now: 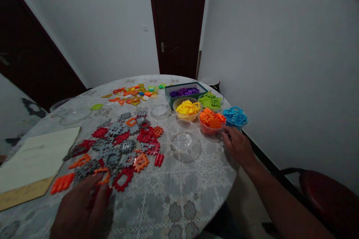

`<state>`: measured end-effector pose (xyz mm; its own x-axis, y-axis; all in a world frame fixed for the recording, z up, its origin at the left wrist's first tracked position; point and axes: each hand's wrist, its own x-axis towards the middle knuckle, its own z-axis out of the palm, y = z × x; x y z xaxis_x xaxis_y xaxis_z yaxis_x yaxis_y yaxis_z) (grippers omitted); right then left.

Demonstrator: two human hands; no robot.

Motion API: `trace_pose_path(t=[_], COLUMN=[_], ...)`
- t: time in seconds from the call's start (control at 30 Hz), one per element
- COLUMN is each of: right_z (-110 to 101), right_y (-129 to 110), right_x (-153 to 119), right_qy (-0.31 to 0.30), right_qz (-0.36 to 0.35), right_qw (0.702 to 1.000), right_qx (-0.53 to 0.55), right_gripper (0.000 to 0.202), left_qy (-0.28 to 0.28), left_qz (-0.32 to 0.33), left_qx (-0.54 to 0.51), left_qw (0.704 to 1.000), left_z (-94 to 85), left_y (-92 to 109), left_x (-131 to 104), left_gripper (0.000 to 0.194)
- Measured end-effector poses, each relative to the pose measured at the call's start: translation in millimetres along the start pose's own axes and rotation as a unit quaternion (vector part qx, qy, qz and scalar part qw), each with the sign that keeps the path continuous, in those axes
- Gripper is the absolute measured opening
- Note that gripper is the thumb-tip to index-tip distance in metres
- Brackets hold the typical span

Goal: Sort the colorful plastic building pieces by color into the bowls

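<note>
My left hand [82, 207] is low over the near edge of a pile of grey and red plastic pieces [112, 149]. Its thumb and fingers curl round an orange frame-shaped piece [103, 174], and a red piece shows beneath. At the right edge of the table my right hand [238, 145] touches or nearly touches the side of a clear bowl of orange pieces [211, 119]; its fingers are bent, and what they hold, if anything, is hidden. Left of that bowl stands a clear bowl [183, 138] with nothing in it.
Bowls hold yellow [187, 108], green [211, 101] and blue pieces [235, 116]. Behind them, a green box [169, 99] holds purple pieces. Mixed pieces [134, 93] lie at the back. Paper [36, 153] lies left; a red stool [328, 198] stands right.
</note>
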<state>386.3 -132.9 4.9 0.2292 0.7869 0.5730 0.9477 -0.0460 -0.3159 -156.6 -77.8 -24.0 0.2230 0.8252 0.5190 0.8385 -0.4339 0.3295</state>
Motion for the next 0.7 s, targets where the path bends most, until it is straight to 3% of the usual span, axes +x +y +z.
trace_pose_path(t=[0.17, 0.4, 0.7], right_z=[10, 15, 10], right_y=[7, 0, 19], right_x=[4, 14, 5], right_qy=[-0.015, -0.041, -0.056], right_qz=[-0.007, 0.006, -0.054], right_qw=[1.0, 0.998, 0.994], right_qx=[-0.017, -0.045, -0.081], right_gripper=[0.032, 0.032, 0.038], left_qy=[0.013, 0.012, 0.051], left_qz=[-0.013, -0.022, 0.001], left_qx=[0.018, 0.008, -0.006], left_qw=[1.0, 1.0, 0.999], left_z=[5.6, 5.6, 1.5], left_y=[17, 17, 32], left_x=[5, 6, 0], left_gripper=[0.033, 0.03, 0.023])
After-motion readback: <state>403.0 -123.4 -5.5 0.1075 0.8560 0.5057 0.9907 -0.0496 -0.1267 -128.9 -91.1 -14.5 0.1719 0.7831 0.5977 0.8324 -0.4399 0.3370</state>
